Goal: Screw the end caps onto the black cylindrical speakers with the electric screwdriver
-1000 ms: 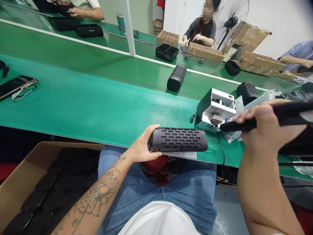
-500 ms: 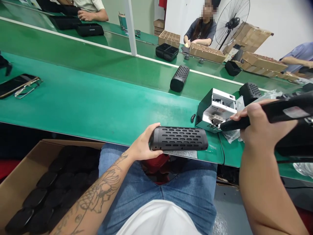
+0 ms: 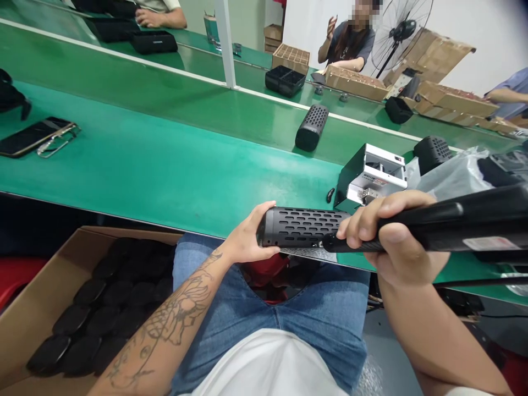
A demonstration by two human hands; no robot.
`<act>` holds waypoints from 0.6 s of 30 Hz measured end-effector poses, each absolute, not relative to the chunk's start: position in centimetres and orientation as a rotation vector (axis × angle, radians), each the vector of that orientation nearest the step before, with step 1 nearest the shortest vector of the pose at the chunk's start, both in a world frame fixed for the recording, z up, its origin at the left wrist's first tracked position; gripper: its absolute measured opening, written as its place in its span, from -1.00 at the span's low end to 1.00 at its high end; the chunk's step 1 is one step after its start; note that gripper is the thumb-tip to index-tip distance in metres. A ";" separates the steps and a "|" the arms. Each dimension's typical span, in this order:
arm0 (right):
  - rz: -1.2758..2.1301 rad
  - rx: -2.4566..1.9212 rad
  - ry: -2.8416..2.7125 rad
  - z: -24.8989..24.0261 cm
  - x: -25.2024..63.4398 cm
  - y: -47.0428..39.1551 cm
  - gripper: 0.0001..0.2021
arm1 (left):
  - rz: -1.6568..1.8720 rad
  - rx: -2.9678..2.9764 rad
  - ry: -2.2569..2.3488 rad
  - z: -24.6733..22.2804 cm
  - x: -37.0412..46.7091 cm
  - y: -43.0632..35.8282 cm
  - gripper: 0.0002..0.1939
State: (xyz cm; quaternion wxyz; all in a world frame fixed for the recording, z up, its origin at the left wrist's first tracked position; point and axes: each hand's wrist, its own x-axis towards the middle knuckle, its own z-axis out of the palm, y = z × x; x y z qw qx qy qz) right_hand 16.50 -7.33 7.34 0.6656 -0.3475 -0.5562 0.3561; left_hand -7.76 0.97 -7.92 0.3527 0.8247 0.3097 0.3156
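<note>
A black slotted speaker housing (image 3: 301,225) lies on its side at the bench's front edge. My left hand (image 3: 251,236) is wrapped round its left end, thumb in front and fingers behind. In my right hand (image 3: 396,236) is a black electric screwdriver (image 3: 457,220), held nearly level. Its tip meets the lower right part of the housing, where a small shiny bit or screw shows. My right fingers hide the housing's right end. Just behind stands a silver and black screw feeder (image 3: 373,176), partly covered by my right hand.
Another slotted housing (image 3: 312,127) rests farther back on the green bench (image 3: 165,170). A phone (image 3: 33,137) and glasses (image 3: 58,140) lie at left. A carton (image 3: 82,242) of black parts stands below left. Plastic bags (image 3: 454,176) are at right. Two co-workers sit across.
My right hand has brought the screwdriver left and down from the screw feeder to the housing. My left hand keeps its grip. A co-worker across has raised a hand.
</note>
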 end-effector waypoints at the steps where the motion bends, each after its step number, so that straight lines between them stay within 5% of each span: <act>1: 0.813 -0.798 -1.257 7.2 16.4 -7.0 -0.80 | 0.818 2.135 0.800 -8.0 -7.7 1.0 0.10; 18: 0.969 -0.853 -1.400 6.5 16.8 -6.0 -0.82 | 0.809 2.133 0.808 -7.7 -7.7 1.0 0.09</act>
